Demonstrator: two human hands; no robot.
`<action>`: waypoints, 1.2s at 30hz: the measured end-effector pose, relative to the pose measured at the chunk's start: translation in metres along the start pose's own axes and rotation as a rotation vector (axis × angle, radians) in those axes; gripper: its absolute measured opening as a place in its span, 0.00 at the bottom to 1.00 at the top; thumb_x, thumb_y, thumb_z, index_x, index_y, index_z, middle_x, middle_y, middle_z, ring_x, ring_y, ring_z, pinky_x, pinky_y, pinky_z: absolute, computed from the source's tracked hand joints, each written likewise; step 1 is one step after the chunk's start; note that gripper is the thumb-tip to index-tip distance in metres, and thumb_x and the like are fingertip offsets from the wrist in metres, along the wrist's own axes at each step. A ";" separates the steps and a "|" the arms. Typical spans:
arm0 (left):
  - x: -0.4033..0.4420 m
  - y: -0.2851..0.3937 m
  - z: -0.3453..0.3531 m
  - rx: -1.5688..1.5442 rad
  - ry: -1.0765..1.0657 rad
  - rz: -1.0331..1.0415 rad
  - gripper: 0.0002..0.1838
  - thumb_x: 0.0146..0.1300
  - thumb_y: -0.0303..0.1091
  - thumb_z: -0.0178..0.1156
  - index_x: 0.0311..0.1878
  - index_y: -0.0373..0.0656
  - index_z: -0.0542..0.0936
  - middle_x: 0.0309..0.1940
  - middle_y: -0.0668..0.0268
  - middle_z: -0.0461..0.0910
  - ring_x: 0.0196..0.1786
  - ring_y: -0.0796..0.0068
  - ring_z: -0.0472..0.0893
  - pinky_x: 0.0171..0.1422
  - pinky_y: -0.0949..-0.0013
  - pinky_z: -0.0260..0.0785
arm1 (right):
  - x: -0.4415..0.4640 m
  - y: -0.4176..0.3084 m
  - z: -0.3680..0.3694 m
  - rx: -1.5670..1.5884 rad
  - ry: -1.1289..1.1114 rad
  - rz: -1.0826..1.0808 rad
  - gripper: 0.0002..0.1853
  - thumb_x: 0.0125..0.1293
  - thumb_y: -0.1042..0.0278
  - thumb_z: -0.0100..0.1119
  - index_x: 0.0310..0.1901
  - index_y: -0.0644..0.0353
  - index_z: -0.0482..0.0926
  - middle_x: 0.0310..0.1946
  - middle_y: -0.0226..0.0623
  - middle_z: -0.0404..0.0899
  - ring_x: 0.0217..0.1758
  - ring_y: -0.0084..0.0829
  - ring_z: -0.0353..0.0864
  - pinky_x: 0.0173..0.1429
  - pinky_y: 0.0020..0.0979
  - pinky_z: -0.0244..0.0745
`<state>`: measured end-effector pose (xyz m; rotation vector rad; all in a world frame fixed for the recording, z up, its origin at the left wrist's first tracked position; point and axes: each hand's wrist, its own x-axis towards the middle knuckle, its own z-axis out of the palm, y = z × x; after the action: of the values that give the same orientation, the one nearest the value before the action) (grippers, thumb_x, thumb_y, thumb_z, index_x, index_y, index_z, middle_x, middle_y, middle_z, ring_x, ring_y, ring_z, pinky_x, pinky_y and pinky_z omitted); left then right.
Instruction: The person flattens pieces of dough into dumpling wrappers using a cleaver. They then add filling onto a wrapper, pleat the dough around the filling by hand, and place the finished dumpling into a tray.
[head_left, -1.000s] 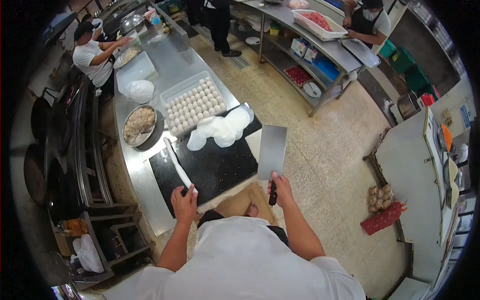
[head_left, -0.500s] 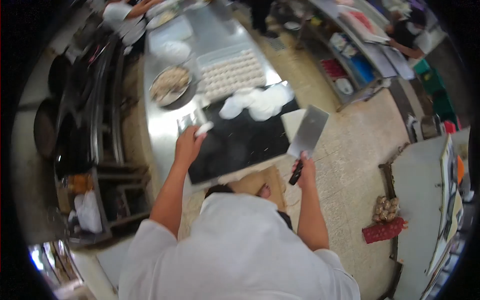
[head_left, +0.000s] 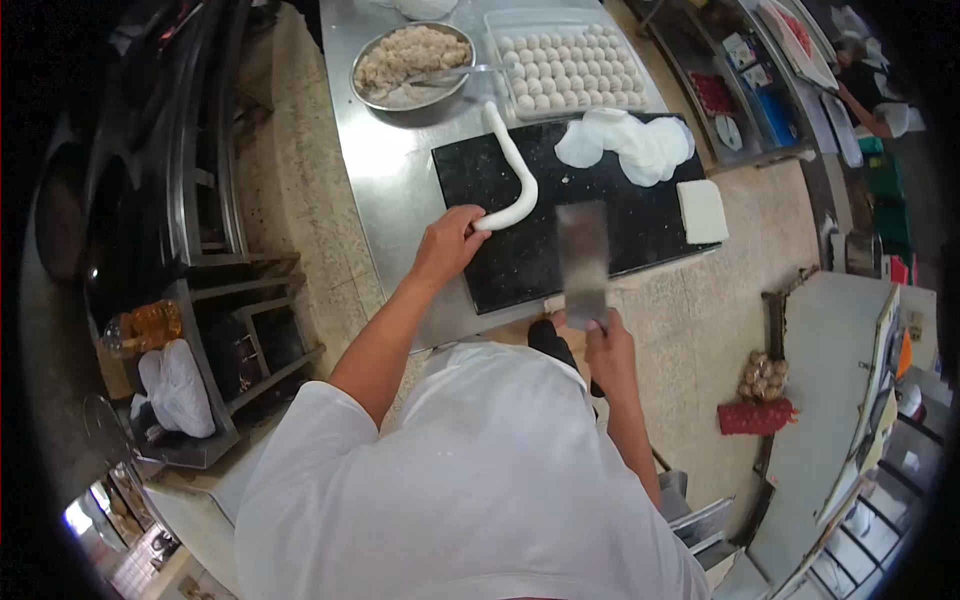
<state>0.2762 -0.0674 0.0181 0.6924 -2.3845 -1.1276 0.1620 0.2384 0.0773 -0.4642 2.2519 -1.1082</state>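
My left hand (head_left: 450,243) pinches the near end of a long white dough rope (head_left: 524,195), which curves across the left part of the black board (head_left: 560,240). In my right hand (head_left: 607,350) is the handle of a broad metal cleaver (head_left: 584,262), its blade blurred over the board's near side. Thin white dough rounds (head_left: 630,143) overlap in a pile at the board's far edge. A folded white cloth or sheet (head_left: 703,212) lies at the board's right end.
Beyond the board stand a metal bowl of filling (head_left: 411,62) with a utensil in it and a clear tray of dough balls (head_left: 570,72). Stove racks (head_left: 240,280) line the left. A co-worker (head_left: 868,88) is at the far right, beside a shelved table (head_left: 740,100).
The view has turned and shifted. The dough rope, straighter earlier, now bends in a curve from my left hand. The cleaver has come from beyond the board's right side to over its near part.
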 end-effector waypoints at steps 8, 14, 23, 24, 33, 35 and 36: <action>0.001 -0.032 -0.023 0.067 -0.044 0.144 0.13 0.59 0.29 0.72 0.46 0.39 0.83 0.38 0.57 0.83 0.38 0.54 0.85 0.42 0.58 0.78 | -0.006 -0.107 0.069 -0.710 -0.214 -0.324 0.08 0.72 0.68 0.52 0.48 0.61 0.68 0.39 0.57 0.80 0.40 0.60 0.84 0.41 0.56 0.78; -0.005 -0.024 -0.025 0.057 -0.005 0.140 0.10 0.61 0.32 0.68 0.42 0.38 0.82 0.38 0.55 0.82 0.38 0.50 0.84 0.42 0.55 0.77 | 0.002 -0.086 0.092 -0.727 -0.224 -0.238 0.09 0.76 0.67 0.42 0.49 0.61 0.69 0.38 0.57 0.82 0.39 0.59 0.85 0.43 0.55 0.80; -0.011 0.022 -0.024 0.379 -0.233 0.112 0.23 0.68 0.44 0.65 0.18 0.43 0.77 0.28 0.53 0.76 0.40 0.49 0.79 0.46 0.50 0.71 | -0.057 0.007 0.005 -0.269 -0.146 -0.001 0.10 0.71 0.66 0.57 0.45 0.65 0.75 0.35 0.55 0.84 0.43 0.61 0.83 0.48 0.53 0.76; -0.011 0.028 -0.009 0.409 -0.415 0.300 0.19 0.70 0.46 0.63 0.26 0.45 0.81 0.36 0.54 0.79 0.48 0.49 0.79 0.53 0.48 0.71 | -0.063 0.019 -0.005 -0.193 -0.072 0.051 0.11 0.71 0.65 0.59 0.45 0.66 0.77 0.34 0.55 0.84 0.42 0.59 0.84 0.46 0.51 0.76; 0.032 0.072 0.107 0.736 -0.623 0.589 0.38 0.73 0.71 0.38 0.81 0.66 0.62 0.85 0.63 0.49 0.86 0.47 0.43 0.83 0.29 0.29 | -0.036 0.018 -0.122 0.406 0.471 -0.204 0.15 0.78 0.59 0.56 0.44 0.65 0.77 0.25 0.33 0.78 0.27 0.19 0.77 0.33 0.26 0.72; 0.039 0.076 0.114 0.690 -0.662 0.636 0.37 0.73 0.71 0.40 0.80 0.67 0.63 0.85 0.63 0.49 0.86 0.47 0.43 0.83 0.29 0.29 | 0.027 0.024 -0.126 0.550 0.593 -0.283 0.16 0.79 0.57 0.54 0.42 0.65 0.76 0.25 0.33 0.77 0.24 0.21 0.76 0.32 0.27 0.71; 0.043 0.078 0.116 0.698 -0.683 0.630 0.37 0.73 0.71 0.40 0.80 0.67 0.63 0.85 0.63 0.49 0.86 0.47 0.43 0.83 0.29 0.29 | 0.063 0.035 -0.128 0.534 0.585 -0.216 0.16 0.79 0.56 0.54 0.42 0.64 0.75 0.24 0.33 0.77 0.23 0.22 0.75 0.31 0.28 0.71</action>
<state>0.1580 0.0185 0.0186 -0.3591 -3.2436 -0.2454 0.0305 0.3018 0.0896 -0.1690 2.2561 -2.0992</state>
